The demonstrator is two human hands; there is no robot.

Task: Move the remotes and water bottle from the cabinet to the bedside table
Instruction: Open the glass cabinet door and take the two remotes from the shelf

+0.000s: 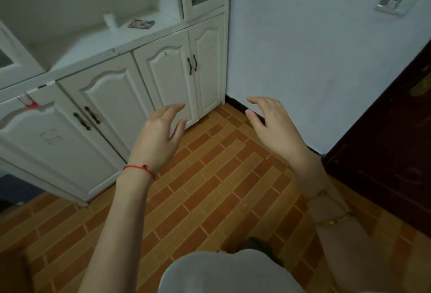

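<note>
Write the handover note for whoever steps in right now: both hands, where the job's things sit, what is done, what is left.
Left hand: open, fingers relaxed, holding nothing, raised over the floor in front of the cabinet doors.
Right hand: open, empty, raised near the wall corner.
Cabinet counter: holds a small white upright container and a flat dark printed item; both are too blurred to identify. No remote or water bottle is clearly recognisable, and the bedside table is out of view.
Done: cannot be confirmed from this view.
Left: check the counter for remaining remotes or the bottle, then carry them over.
</note>
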